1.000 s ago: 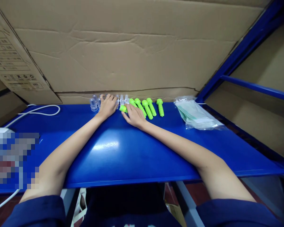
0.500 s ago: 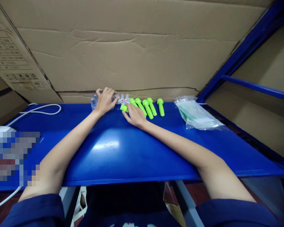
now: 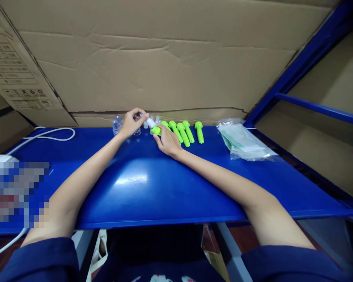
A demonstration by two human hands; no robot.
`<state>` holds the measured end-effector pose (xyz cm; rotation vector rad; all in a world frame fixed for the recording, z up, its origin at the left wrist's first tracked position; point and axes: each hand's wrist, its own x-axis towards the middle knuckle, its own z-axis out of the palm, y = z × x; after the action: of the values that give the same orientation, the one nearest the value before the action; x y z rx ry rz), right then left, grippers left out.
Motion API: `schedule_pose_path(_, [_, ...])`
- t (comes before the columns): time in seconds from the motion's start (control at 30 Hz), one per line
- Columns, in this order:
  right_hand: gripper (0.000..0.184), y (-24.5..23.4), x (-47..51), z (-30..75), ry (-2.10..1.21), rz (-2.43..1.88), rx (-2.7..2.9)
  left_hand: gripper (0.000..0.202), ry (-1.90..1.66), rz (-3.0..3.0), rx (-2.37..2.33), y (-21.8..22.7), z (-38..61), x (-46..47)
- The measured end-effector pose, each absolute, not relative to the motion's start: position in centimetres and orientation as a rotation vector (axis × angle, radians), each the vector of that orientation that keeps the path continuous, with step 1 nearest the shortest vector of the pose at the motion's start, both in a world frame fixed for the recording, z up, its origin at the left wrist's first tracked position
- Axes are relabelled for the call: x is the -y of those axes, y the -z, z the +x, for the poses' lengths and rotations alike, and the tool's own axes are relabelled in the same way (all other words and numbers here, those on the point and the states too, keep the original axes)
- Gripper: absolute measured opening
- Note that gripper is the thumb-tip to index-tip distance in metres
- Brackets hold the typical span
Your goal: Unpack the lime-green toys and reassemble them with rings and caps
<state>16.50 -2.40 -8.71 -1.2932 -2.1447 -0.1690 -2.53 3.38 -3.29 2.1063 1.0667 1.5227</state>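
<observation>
My left hand (image 3: pixel 132 124) is closed in a pinch on a small white plastic piece with a clear tip (image 3: pixel 150 122). That piece meets the end of a bright green, flashlight-shaped handle (image 3: pixel 157 130), which my right hand (image 3: pixel 170 141) grips; whether the two are joined I cannot tell. The rest of this handle is hidden under my right fingers. Clear plastic caps (image 3: pixel 116 125) stand left of and behind my left hand. Several more green handles (image 3: pixel 183 134) lie just beyond my right hand. Small white-and-clear pieces (image 3: pixel 157 119) stand behind the gripped handle.
Cardboard (image 3: pixel 164 78) walls the back of the blue table (image 3: pixel 164 188). A clear bag of face masks (image 3: pixel 247 141) lies on the right, beside a blue metal frame (image 3: pixel 317 109). White cable (image 3: pixel 55 135) loops over the left end near a white device (image 3: pixel 2 158).
My left hand has moved from the clear caps slightly right and now pinches a white piece against the green handle. My right hand has tilted that handle's end up a little.
</observation>
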Motion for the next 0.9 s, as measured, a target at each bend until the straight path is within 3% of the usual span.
schedule_pose_path(0.57, [0.059, 9.10, 2.29, 16.69, 0.172, -1.346, 2.072, 0.027, -1.260, 2.007, -0.969, 3.14, -2.74, -2.88])
schedule_pose_path(0.9, [0.056, 8.99, 2.46, 16.67, 0.159, -1.364, 2.065, 0.012, -1.081, 2.029, -0.952, 2.87, -2.46, -2.60])
